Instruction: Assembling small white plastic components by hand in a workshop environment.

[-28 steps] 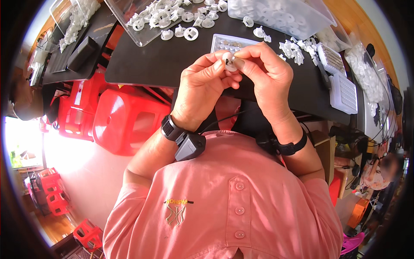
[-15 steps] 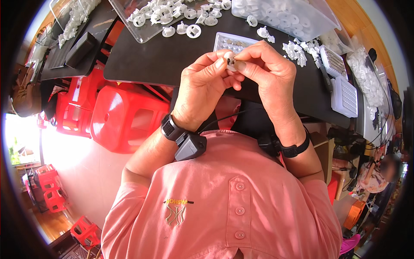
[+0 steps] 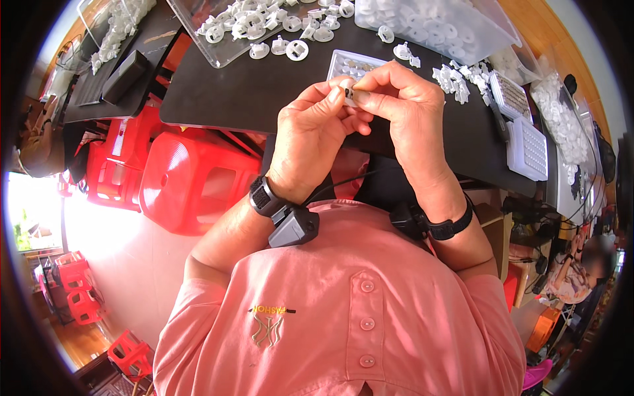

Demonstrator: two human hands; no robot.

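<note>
black tabletop (image 3: 264,92) fills the upper part of the view, crowded with clear plastic trays (image 3: 218,46) of small white plastic parts (image 3: 264,26) and, off to the right, white grid trays (image 3: 528,145); red plastic stools (image 3: 191,178) stand on the floor to the left. just above the tabletop's near edge the person's left hand (image 3: 310,142) and right hand (image 3: 409,112) meet, the fingers (image 3: 333,99) of both closed in a pinch around one small white part (image 3: 349,94), held in the air and touching nothing else. what exactly the fingertips are doing to it is too small to tell. a small clear tray with rows of round pieces (image 3: 360,66) lies just beyond the hands. judging by the layout, the work looks to be mid-run: one piece is in hand, heaps of loose white parts remain in the trays and scattered on the tabletop, and the grid trays at the right appear at least partly filled, though how full cannot be told.
</note>
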